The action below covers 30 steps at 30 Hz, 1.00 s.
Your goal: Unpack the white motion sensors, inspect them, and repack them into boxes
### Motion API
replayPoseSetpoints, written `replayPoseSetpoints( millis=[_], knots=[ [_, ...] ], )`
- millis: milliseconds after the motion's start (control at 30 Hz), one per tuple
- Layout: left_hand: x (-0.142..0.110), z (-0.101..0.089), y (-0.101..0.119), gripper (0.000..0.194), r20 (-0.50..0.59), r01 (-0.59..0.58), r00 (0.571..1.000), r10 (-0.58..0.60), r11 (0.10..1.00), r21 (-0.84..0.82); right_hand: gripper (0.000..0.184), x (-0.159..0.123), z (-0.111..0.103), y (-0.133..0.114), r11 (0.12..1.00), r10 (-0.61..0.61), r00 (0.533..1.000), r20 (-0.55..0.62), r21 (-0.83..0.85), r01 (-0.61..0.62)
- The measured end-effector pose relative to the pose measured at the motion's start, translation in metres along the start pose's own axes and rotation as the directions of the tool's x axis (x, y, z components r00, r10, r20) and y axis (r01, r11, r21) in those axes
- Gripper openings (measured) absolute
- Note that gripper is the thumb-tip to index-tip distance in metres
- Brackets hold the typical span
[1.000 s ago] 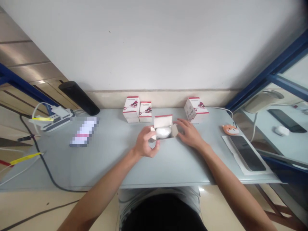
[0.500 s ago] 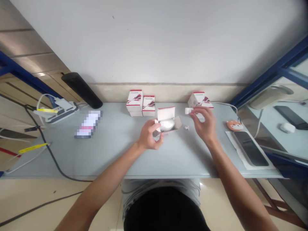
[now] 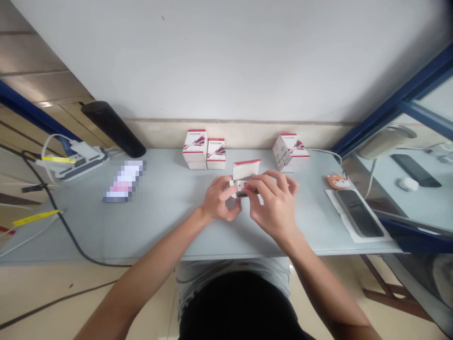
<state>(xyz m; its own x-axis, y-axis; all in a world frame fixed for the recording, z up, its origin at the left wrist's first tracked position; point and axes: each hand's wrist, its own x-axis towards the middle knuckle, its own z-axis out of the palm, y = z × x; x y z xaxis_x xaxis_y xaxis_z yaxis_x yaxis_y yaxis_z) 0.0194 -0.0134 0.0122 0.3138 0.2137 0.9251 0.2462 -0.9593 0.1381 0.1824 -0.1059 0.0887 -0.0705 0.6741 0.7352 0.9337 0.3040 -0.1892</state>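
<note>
A small white carton with a red-edged lid flap (image 3: pixel 247 171) stands open in the middle of the pale blue table (image 3: pixel 170 226). My left hand (image 3: pixel 220 204) is curled round the carton's left side. My right hand (image 3: pixel 272 203) has its fingers bent over the carton's mouth, pinching a small white piece against it. The carton's contents are hidden by my fingers.
Two closed red-and-white cartons (image 3: pixel 204 152) stand at the back, a third (image 3: pixel 289 150) to the right. A phone on white paper (image 3: pixel 358 218) and an orange fox-shaped item (image 3: pixel 338 181) lie right. A blurred phone (image 3: pixel 123 181), power strip (image 3: pixel 74 158) and black cylinder (image 3: pixel 112 128) are left.
My right hand went out toward the right carton, picked up a small white piece, and has come back over the open carton. My left hand kept its hold on the carton.
</note>
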Motion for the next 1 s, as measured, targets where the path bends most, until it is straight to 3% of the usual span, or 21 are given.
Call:
replayPoseSetpoints(
  millis=[200, 333, 433, 533, 600, 700, 867, 1000],
  knots=[
    [-0.001, -0.003, 0.001, 0.054, 0.027, 0.018, 0.999, -0.018, 1.000, -0.025, 0.014, 0.003, 0.004, -0.002, 0.998, -0.067, 0.996, 0.058, 0.004, 0.066],
    [-0.002, -0.001, -0.003, 0.058, -0.012, 0.032, 0.999, -0.033, 0.998, -0.062, 0.016, 0.004, 0.001, 0.000, 0.990, -0.138, 0.983, 0.121, 0.038, 0.135],
    [-0.001, 0.002, -0.008, 0.060, -0.032, 0.055, 0.998, -0.058, 0.995, -0.088, 0.035, -0.004, 0.001, 0.015, 0.982, -0.164, 0.979, 0.123, 0.117, 0.150],
    [-0.002, 0.003, -0.011, 0.059, -0.042, 0.093, 0.994, -0.097, 0.992, -0.079, 0.041, -0.019, 0.009, 0.046, 0.985, 0.027, 0.999, 0.023, 0.171, -0.031],
    [-0.003, 0.003, -0.012, 0.059, -0.049, 0.102, 0.993, -0.105, 0.993, -0.060, 0.040, -0.032, 0.019, 0.069, 0.974, 0.176, 0.981, 0.082, 0.129, -0.185],
    [-0.003, 0.003, -0.012, 0.058, -0.038, 0.110, 0.993, -0.111, 0.993, -0.032, 0.038, -0.049, 0.034, 0.095, 0.958, 0.270, 0.935, 0.231, 0.035, -0.285],
    [-0.003, 0.002, -0.013, 0.056, -0.025, 0.129, 0.991, -0.129, 0.992, -0.006, 0.043, -0.067, 0.047, 0.102, 0.911, 0.402, 0.852, 0.336, -0.239, -0.336],
    [-0.002, 0.000, -0.014, 0.055, -0.009, 0.166, 0.986, -0.166, 0.986, -0.020, 0.037, -0.074, 0.050, 0.099, 0.925, 0.369, 0.883, 0.291, -0.202, -0.321]
  ],
)
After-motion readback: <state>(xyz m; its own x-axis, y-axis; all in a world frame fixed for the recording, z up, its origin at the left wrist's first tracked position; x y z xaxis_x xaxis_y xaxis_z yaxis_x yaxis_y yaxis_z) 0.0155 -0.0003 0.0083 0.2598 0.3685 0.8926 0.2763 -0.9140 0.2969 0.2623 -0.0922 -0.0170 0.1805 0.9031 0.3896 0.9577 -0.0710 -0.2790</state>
